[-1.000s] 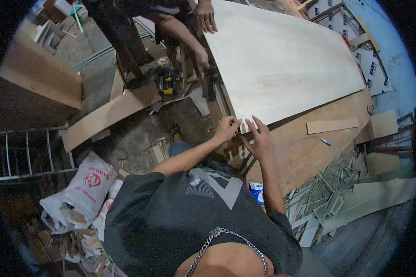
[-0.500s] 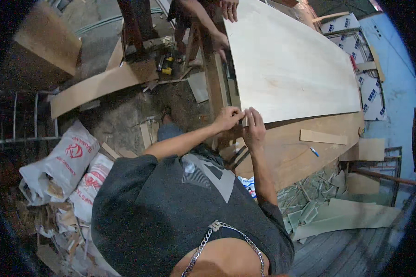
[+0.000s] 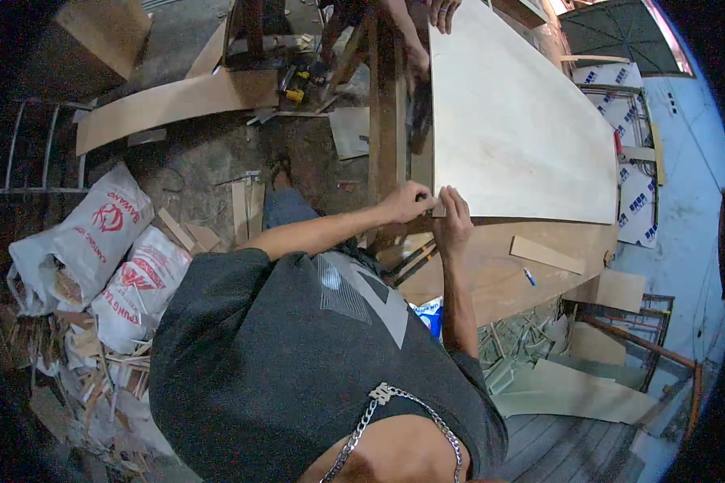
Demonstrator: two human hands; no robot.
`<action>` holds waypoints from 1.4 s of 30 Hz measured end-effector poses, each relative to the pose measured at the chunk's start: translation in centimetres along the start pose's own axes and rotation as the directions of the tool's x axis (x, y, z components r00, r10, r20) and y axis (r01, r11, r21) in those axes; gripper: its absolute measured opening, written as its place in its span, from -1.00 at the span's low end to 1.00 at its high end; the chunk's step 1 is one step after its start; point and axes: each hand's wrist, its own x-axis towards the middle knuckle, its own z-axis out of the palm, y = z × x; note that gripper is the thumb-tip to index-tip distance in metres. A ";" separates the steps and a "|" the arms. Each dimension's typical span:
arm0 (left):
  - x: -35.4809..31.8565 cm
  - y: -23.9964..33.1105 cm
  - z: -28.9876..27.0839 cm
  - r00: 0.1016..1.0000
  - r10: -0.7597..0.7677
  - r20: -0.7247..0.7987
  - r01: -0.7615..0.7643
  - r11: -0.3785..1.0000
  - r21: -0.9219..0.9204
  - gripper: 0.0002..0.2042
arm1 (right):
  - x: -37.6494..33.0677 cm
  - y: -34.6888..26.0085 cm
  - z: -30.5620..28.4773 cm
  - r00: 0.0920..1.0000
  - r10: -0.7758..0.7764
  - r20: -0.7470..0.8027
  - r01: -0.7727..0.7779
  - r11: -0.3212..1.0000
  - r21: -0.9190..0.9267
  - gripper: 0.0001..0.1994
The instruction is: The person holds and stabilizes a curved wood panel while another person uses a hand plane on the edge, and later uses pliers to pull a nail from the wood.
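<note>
Head view: you've got both hands at the near corner of the big pale plywood sheet (image 3: 515,121), which lies flat on the counter (image 3: 499,274) and runs away from you toward the far end. Your left hand (image 3: 407,203) is curled, fingers pinched on the sheet's near-left corner edge. Your right hand (image 3: 453,221) sits just beside it, fingers flat and together, pressing down on the same edge. Can't tell if there's a small tool or pencil btw the fingers, too small to see.

Looks like you're lining up or checking that corner against the counter edge, i.e. a positioning step, sheet not yet shifted off. Next move prob needs a firm grip on the corner and an even pull or push w/ the other end, since another person's hand (image 3: 443,12) rests on the far end of the sheet.

Right of the sheet's near edge: a thin wood strip (image 3: 548,255) and a small blue marker (image 3: 530,277) on the counter. Left of the sheet, on the floor: white sacks (image 3: 97,233) and wood scraps.
</note>
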 end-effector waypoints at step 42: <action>-0.3 -0.2 0.8 0.991 -0.131 0.007 0.130 0.977 -0.167 -0.60 | -0.3 -0.3 0.9 0.999 0.041 -0.026 -0.039 0.997 0.065 -0.48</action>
